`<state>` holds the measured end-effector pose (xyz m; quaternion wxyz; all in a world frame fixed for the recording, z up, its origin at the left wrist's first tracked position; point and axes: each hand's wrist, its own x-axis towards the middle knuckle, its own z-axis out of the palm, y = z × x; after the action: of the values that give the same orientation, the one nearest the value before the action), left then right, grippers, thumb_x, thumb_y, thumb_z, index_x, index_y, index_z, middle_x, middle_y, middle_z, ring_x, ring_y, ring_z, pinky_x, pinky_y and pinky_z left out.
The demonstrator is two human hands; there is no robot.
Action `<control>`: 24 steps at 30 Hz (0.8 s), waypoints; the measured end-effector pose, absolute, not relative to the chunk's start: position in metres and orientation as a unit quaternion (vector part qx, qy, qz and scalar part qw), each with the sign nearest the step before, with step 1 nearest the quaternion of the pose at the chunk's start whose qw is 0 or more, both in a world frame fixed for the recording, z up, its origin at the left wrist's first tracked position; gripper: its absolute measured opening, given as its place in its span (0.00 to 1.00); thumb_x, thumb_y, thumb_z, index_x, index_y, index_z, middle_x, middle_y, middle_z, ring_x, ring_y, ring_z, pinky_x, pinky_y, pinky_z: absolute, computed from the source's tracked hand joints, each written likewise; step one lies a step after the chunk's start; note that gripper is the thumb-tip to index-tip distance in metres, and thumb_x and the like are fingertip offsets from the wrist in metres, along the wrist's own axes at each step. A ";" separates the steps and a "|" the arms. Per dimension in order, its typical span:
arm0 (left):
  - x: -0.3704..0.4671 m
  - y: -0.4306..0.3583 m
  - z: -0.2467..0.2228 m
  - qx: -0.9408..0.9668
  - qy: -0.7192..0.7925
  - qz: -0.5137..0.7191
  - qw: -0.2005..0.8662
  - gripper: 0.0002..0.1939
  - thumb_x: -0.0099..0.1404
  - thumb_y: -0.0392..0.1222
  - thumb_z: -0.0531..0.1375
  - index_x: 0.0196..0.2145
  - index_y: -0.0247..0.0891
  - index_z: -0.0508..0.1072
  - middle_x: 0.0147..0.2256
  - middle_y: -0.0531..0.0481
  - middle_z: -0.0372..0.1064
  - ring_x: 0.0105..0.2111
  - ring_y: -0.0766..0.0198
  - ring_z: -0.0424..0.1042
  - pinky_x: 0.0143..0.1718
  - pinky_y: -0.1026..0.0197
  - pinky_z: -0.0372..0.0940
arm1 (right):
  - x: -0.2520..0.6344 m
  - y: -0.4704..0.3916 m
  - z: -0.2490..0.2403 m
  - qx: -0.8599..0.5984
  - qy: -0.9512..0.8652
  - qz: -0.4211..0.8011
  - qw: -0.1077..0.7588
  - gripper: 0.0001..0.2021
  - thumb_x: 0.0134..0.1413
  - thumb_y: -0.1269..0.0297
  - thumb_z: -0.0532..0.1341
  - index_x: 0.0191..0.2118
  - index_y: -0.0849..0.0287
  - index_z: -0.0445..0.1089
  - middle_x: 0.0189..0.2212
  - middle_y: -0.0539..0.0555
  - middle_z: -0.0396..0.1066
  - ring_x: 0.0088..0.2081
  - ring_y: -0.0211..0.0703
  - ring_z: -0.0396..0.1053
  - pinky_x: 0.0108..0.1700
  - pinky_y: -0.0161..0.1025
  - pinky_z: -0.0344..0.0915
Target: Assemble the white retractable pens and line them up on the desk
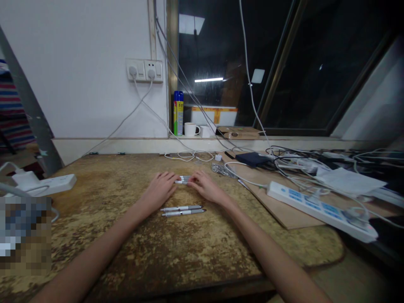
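Several white-and-grey pens lie side by side on the worn wooden table, between my two hands. My left hand closes its fingertips on their left ends. At the right ends, the curled thumb and fingers of my right hand grip the pens. My fingers partly cover them, so their exact number is hard to see. Nearer to me, two more pens rest almost parallel on the tabletop, apart from both hands.
A white power strip and a tangle of cables lie on the right, by a brown board. Another power strip sits at left. Along the windowsill stand a spray can, a white mug and a cardboard box.
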<state>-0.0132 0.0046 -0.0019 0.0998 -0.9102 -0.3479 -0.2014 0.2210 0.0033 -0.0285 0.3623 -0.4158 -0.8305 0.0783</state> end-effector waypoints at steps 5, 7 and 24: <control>-0.002 0.004 0.002 -0.910 -0.349 -0.194 0.106 0.16 0.76 0.43 0.45 0.49 0.39 0.70 0.48 0.42 0.70 0.47 0.53 0.68 0.50 0.53 0.59 | 0.215 -0.005 -0.028 -0.430 -0.822 0.109 0.356 0.13 0.71 0.59 0.49 0.44 0.59 0.68 0.41 0.56 0.72 0.42 0.43 0.67 0.48 0.39 0.61; -0.001 0.001 0.001 -0.909 -0.349 -0.205 0.101 0.17 0.76 0.43 0.45 0.49 0.38 0.70 0.48 0.41 0.70 0.48 0.53 0.67 0.51 0.53 0.59 | 0.212 -0.007 -0.028 -0.435 -0.829 0.100 0.337 0.15 0.72 0.59 0.47 0.42 0.59 0.68 0.40 0.57 0.73 0.42 0.44 0.68 0.47 0.39 0.61; -0.014 -0.005 -0.007 -0.899 -0.379 -0.219 0.000 0.17 0.75 0.42 0.46 0.49 0.41 0.73 0.49 0.44 0.75 0.46 0.54 0.73 0.47 0.56 0.65 | 0.205 -0.015 -0.024 -0.386 -0.839 0.043 0.380 0.09 0.68 0.65 0.54 0.42 0.59 0.70 0.39 0.57 0.73 0.42 0.46 0.66 0.47 0.40 0.61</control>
<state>-0.0137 -0.0045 -0.0073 0.0002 -0.8990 -0.3793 -0.2187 0.2045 -0.0150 -0.0242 0.3804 -0.3857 -0.8395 0.0429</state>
